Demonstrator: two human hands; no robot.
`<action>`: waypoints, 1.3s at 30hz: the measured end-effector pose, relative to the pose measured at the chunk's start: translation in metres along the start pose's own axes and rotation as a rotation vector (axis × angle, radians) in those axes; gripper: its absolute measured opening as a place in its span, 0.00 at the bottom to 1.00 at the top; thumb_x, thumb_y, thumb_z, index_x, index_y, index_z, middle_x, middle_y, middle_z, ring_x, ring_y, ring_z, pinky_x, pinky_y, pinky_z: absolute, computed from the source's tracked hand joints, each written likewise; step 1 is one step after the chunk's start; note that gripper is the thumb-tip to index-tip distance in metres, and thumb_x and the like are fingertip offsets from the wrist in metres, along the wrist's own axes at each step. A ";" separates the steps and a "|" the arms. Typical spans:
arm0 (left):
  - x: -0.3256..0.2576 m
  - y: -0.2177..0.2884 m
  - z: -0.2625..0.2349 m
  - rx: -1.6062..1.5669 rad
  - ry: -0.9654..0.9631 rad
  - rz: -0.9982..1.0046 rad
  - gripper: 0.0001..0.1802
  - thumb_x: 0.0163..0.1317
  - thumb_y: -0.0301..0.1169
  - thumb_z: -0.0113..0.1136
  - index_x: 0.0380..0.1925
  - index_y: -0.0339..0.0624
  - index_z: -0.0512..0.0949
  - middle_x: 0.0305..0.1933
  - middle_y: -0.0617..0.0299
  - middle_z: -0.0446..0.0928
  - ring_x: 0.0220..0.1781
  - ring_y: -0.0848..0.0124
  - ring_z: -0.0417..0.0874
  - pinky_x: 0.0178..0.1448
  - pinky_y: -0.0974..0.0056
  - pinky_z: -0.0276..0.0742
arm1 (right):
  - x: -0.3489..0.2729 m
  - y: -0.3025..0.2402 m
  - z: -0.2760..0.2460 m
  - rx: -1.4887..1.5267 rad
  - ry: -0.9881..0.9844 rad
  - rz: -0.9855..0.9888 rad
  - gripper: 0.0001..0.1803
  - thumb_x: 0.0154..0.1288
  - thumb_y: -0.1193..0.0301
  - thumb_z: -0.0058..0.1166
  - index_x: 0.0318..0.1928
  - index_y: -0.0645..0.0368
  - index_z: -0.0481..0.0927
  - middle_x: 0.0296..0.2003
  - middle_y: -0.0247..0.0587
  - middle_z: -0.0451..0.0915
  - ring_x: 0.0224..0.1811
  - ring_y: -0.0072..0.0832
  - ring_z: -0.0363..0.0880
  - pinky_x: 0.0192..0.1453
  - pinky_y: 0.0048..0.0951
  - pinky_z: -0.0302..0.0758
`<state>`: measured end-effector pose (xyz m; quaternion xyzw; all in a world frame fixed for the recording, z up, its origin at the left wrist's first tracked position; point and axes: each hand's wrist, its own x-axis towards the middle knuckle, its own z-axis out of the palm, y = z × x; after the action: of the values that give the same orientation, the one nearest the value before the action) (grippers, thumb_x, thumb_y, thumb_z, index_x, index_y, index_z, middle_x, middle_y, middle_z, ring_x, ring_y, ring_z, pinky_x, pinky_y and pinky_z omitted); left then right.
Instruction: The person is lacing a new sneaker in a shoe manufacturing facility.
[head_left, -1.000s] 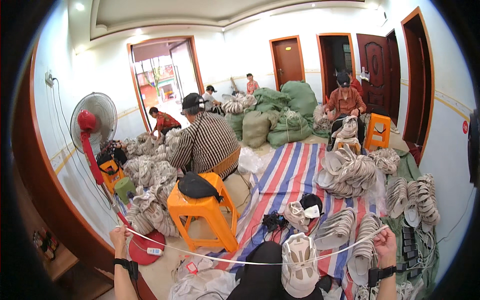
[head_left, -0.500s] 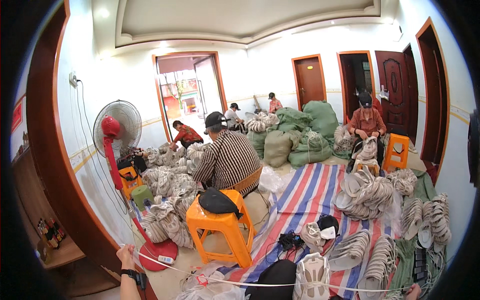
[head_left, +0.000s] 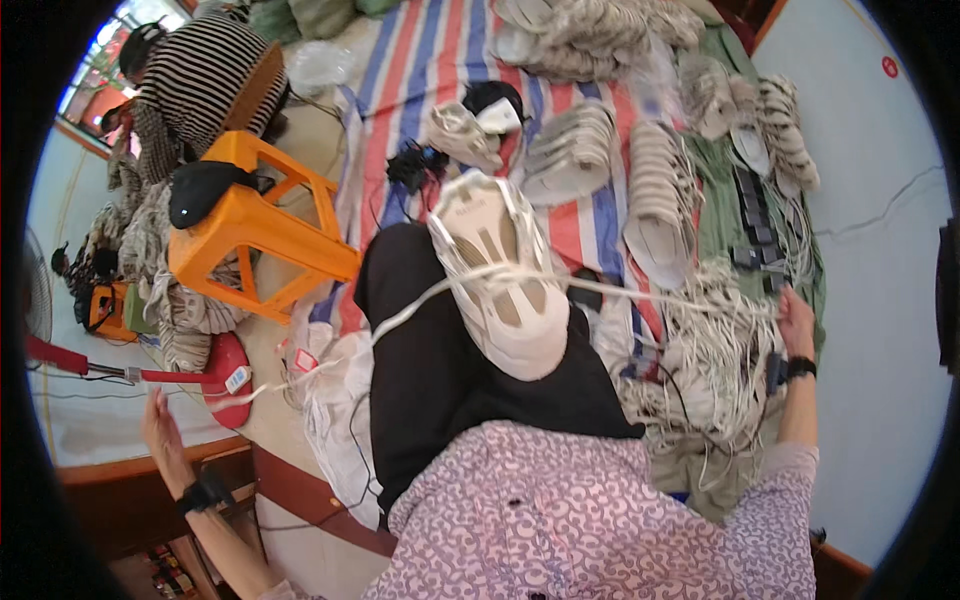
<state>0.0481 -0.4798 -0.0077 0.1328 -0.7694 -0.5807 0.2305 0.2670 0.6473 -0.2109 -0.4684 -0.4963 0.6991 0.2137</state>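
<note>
You have 1 pale shoe [head_left: 497, 275] resting on your lap, sole side toward your knee, over your black trousers [head_left: 440, 350]. A white lace [head_left: 400, 312] runs through its upper and stretches out to both sides. Your left hand [head_left: 163, 428] is flung wide to the left, fingers spread rather than clenched; the lace end runs toward it, but I cannot tell whether you actually have it pinched. Your right hand [head_left: 797, 322] is out to the right, closed loosely around the other end of the lace, just above the heap of loose laces [head_left: 715, 375] beside your leg.

Judging from this, the lacing of this shoe looks partly done: the lace is threaded across the upper and pulled taut, yet both ends hang long and nothing is tied. Most of the work seems ahead of you. Rows of similar shoes [head_left: 660, 190] lie on the striped mat [head_left: 440, 70]; whether those are laced is too small to tell.

As for containers, there is little that holds anything. A clear plastic bag [head_left: 335, 400] lies crumpled by your left knee; its contents are unclear. Green sacks sit at the far edge, shut or too distant to read. The orange stool [head_left: 265, 235] carries 1 black cap [head_left: 205, 190]. A person in a striped shirt [head_left: 205, 85] sits beyond it, and a red fan base [head_left: 228, 385] stands near your left hand.
</note>
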 end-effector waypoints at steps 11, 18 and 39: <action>-0.171 0.094 0.414 0.001 -0.800 -0.199 0.10 0.69 0.33 0.59 0.39 0.40 0.85 0.28 0.73 0.74 0.28 0.85 0.71 0.32 0.78 0.65 | -0.224 0.004 0.327 -0.342 -0.827 -0.032 0.12 0.69 0.64 0.58 0.38 0.60 0.84 0.21 0.23 0.74 0.19 0.11 0.67 0.22 0.14 0.62; -0.202 0.063 0.439 0.134 -0.809 0.148 0.12 0.64 0.31 0.59 0.29 0.33 0.84 0.25 0.66 0.80 0.30 0.80 0.77 0.37 0.69 0.75 | -0.227 0.013 0.359 -0.507 -1.015 -0.395 0.19 0.73 0.65 0.52 0.23 0.59 0.78 0.18 0.28 0.75 0.21 0.15 0.72 0.26 0.21 0.69; -0.203 0.073 0.440 0.158 -0.733 0.044 0.13 0.66 0.31 0.53 0.26 0.34 0.80 0.26 0.61 0.79 0.31 0.75 0.77 0.37 0.65 0.73 | -0.226 0.011 0.356 -0.339 -0.849 -0.019 0.10 0.72 0.66 0.54 0.34 0.56 0.82 0.19 0.20 0.67 0.20 0.10 0.62 0.23 0.18 0.58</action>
<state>0.0027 0.0034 -0.0747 -0.0829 -0.8460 -0.5234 -0.0588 0.0669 0.2944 -0.0965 -0.1644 -0.6514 0.7361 -0.0819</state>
